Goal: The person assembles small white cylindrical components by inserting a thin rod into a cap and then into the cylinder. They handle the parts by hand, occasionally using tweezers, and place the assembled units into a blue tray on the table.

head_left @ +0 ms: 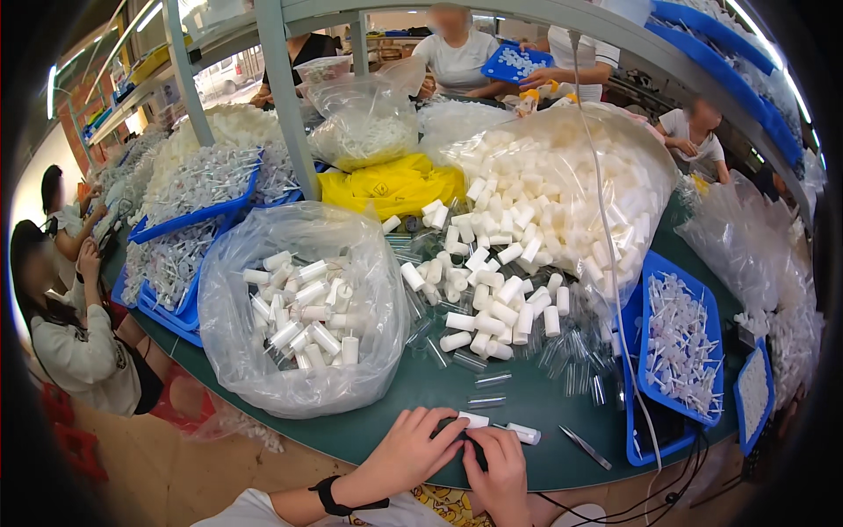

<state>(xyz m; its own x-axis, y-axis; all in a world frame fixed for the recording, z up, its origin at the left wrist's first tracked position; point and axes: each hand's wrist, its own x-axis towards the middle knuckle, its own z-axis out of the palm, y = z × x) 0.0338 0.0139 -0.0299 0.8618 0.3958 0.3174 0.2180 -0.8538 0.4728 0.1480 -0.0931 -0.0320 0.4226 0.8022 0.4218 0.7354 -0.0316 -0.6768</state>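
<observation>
Head view: hands (414, 450) around a black object (479, 454), white cylinders (503, 313) beyond, cable (604, 220) across blue tray (630, 430).

Heaped white cylinders (503, 313), loaded blue trays (195, 216) and co-workers (452, 57) show a workshop.

From where I stand, a yellow plastic bag (391, 186) lies crumpled near a grey metal post (288, 105). A white cord (599, 198) hangs down past a blue tray (644, 356) heaped with small white sticks, and black cables (676, 492) trail off the table's (544, 465) right end. Over at the back, a person in white (587, 57) holds a blue tray of white discs; another person (448, 60) is just beside them. To the left, a long-haired worker (83, 360) sits near red stools (83, 450) on the brown floor (320, 446).
</observation>
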